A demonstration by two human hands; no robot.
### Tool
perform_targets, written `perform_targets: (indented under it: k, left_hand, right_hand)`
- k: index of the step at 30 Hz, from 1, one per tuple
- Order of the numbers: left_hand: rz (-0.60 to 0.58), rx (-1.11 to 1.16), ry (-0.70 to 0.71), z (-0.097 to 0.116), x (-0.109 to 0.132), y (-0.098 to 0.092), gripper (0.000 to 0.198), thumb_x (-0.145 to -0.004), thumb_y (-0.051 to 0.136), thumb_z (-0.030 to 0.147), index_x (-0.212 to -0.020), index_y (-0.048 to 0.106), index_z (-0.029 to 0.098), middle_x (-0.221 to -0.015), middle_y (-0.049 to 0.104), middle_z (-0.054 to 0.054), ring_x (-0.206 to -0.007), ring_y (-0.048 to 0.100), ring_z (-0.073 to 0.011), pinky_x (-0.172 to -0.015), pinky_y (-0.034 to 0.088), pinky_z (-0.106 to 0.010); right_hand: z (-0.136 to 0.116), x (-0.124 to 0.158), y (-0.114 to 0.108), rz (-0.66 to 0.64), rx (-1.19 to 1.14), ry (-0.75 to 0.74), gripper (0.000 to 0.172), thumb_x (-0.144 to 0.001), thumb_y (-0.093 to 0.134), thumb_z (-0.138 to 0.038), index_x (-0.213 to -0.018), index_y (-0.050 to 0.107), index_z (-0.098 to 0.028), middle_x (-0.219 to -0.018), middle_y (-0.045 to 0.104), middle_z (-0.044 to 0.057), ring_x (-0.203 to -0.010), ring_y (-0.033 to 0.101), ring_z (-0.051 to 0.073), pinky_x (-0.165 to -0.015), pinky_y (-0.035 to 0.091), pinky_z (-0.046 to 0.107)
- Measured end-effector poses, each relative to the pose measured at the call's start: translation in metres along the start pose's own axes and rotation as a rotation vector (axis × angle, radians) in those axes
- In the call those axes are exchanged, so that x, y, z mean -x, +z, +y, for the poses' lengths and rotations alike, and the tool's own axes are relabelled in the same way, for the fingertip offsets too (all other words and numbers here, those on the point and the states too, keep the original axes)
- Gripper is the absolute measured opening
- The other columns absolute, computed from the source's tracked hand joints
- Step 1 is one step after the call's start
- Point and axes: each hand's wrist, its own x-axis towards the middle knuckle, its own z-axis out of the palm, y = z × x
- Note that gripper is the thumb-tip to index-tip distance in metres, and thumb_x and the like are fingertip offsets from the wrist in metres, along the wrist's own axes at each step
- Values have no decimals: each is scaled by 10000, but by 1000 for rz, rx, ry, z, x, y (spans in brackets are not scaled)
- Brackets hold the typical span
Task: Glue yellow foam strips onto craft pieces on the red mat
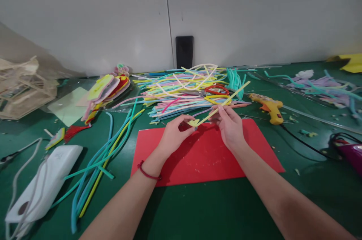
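Observation:
A pale yellow pipe cleaner (237, 91) stretches up to the right between my hands, above a red sheet (220, 164). My left hand (178, 132) pinches its folded, bent end near the thumb and index fingertips. With thumb and fingers closed, my right hand (227, 125) grips the straight length farther along. Just behind the hands lies a heap of pastel pipe cleaners (172, 89). Scissors with red and yellow handles (217, 90) rest on that heap.
To the right lies a yellow glue gun (267, 106) with a black cord. A white power bank-like device (46, 181) and loose pipe cleaners (110, 153) are at left. A black phone (184, 51) leans against the wall. Finished flower-like crafts (106, 89) lie back left.

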Motion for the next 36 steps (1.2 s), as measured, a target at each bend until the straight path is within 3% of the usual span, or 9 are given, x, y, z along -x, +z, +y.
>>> perform_targets:
  k: [9, 14, 18, 28, 36]
  left_hand:
    - [-4, -26, -16, 2, 0, -1, 194, -735, 639, 152, -919, 647, 213, -947, 700, -32, -861, 646, -172, -783, 517, -311]
    - [3, -25, 7, 0, -1, 0, 205, -732, 633, 134, -919, 646, 215, -944, 702, -24, -865, 649, -167, -790, 517, -306]
    - [-12, 0, -7, 0, -1, 0, 189, -736, 633, 131, -907, 642, 210, -950, 701, -23, -870, 645, -160, -804, 510, -301]
    - [29, -16, -28, 4, -2, -2, 96, -806, 561, 245, -824, 647, 205, -807, 693, -10, -721, 631, -145, -673, 505, -259]
    - [22, -24, -33, 6, -2, -1, 98, -794, 554, 234, -806, 641, 192, -804, 693, -12, -738, 631, -145, -696, 500, -259]
  right_hand:
    - [0, 0, 2, -2, -5, -8, 250, -705, 687, -428, -833, 632, -220, -711, 627, -16, -586, 574, 113, -506, 483, 248]
    - [2, 3, 5, -144, 72, -10, 326, -623, 765, -362, -887, 624, -231, -755, 641, -14, -682, 608, 136, -587, 531, 274]
    - [5, 3, 4, -244, 155, 33, 272, -618, 769, -357, -813, 652, -208, -739, 648, -2, -696, 621, 141, -654, 534, 293]
    - [6, 3, 6, -204, 188, 49, 254, -607, 761, -389, -729, 645, -199, -644, 649, -8, -590, 617, 134, -604, 518, 293]
    - [7, 3, 4, -221, 217, 50, 283, -617, 753, -405, -753, 631, -190, -649, 645, -5, -595, 619, 141, -580, 501, 285]
